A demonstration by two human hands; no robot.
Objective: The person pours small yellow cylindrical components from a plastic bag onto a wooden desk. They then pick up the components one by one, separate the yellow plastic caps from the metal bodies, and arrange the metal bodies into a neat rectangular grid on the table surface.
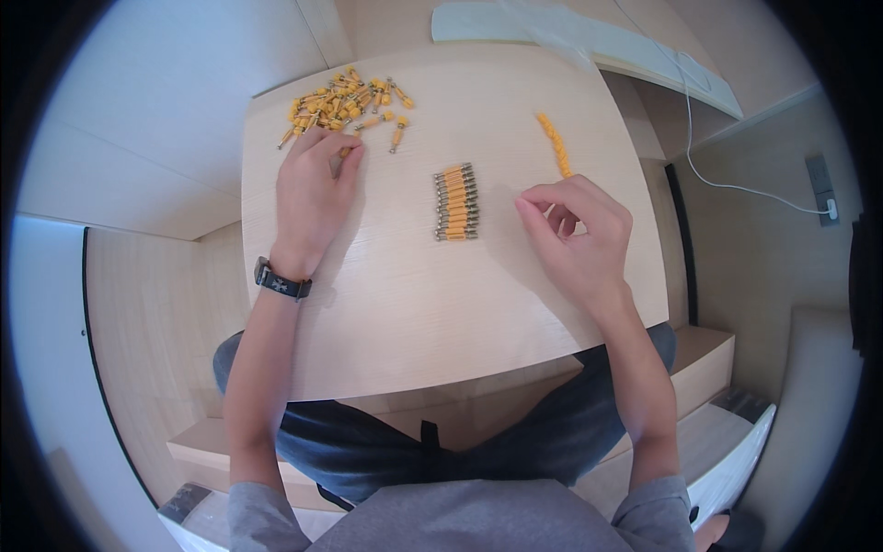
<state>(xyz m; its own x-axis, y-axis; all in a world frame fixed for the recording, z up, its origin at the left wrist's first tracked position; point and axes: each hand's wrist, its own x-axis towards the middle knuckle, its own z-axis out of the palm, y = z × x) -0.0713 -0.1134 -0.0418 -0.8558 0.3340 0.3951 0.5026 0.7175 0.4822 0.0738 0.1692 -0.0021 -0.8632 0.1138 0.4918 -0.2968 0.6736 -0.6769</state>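
My left hand (317,184) is at the near edge of a loose pile of furniture connector bolts (336,101), with metal ends and orange-yellow plastic parts. Its thumb and fingers close on one bolt (347,151), partly hidden by the fingers. Mid-table, a neat stack of bolts (457,202) lies side by side, orange in the middle with metal at both ends. To the right of that stack, my right hand (579,230) holds its thumb and forefinger in a pinch; whatever is between them is hidden. Just beyond it runs a line of small orange plastic pieces (552,140).
Everything lies on a pale wooden table (414,313), with my legs under its near edge. A few single bolts (398,134) lie apart from the pile. Behind the table is a long pale board (589,46); a white cable (694,156) runs to a wall socket at right.
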